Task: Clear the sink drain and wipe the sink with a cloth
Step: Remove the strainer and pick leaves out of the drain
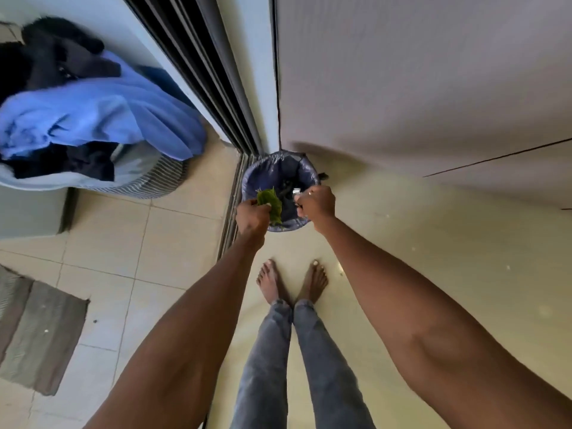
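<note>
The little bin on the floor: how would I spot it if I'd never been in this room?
Follow the dark sliding-door track down to where it meets the pale wall. There stands the small round bin, lined with a bluish-purple bag, under both hands. Unlike the striped laundry basket heaped with clothes, it holds green leaves.

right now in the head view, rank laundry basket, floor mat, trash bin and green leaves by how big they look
1. laundry basket
2. floor mat
3. trash bin
4. green leaves
The bin lies farther from the camera, so its rank is unsure.
</note>
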Motion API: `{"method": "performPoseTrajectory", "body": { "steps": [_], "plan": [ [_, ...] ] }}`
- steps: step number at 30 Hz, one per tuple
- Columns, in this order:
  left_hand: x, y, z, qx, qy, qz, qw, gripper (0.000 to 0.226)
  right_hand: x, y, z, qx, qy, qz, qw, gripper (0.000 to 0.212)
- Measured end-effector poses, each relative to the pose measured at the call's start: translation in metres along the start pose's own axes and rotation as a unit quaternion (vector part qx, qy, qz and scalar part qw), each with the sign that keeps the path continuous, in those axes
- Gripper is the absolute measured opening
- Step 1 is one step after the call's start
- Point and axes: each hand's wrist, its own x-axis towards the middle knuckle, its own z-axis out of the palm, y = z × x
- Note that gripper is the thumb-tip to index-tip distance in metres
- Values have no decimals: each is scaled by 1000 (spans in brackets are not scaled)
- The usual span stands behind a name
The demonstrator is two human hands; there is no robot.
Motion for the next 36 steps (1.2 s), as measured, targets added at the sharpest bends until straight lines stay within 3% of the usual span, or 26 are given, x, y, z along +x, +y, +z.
{"method": "performPoseTrajectory", "body": {
  "steps": [4, 9, 18, 20, 23, 27, 36],
  "plan": [
    [62, -17, 34, 45, -7, 29, 999, 13, 76, 22, 51, -63, 3, -25, 998, 10],
    [111, -31, 57, 68, -45, 2, 997, 28, 114, 28, 79, -151, -34, -18, 988, 35],
    [117, -33, 51, 50, -53, 32, 997, 8, 118, 30, 67, -87, 20, -36, 995, 11],
    [112, -31, 45, 24, -57, 35, 997, 7, 101, 22, 59, -85, -22, -53, 995, 18],
    [104, -29, 36, 11, -61, 39, 997, 17, 70, 8, 42, -170, -78, -90, 978, 40],
    [41, 12, 3, 19, -54, 63, 996, 20, 9, -18, 14, -172, -52, -143, 973, 36],
    [-174, 150, -99, 33, -83, 207, 974, 13, -191, -108, -93, -148, 65, -249, 955, 17]
  ]
}}
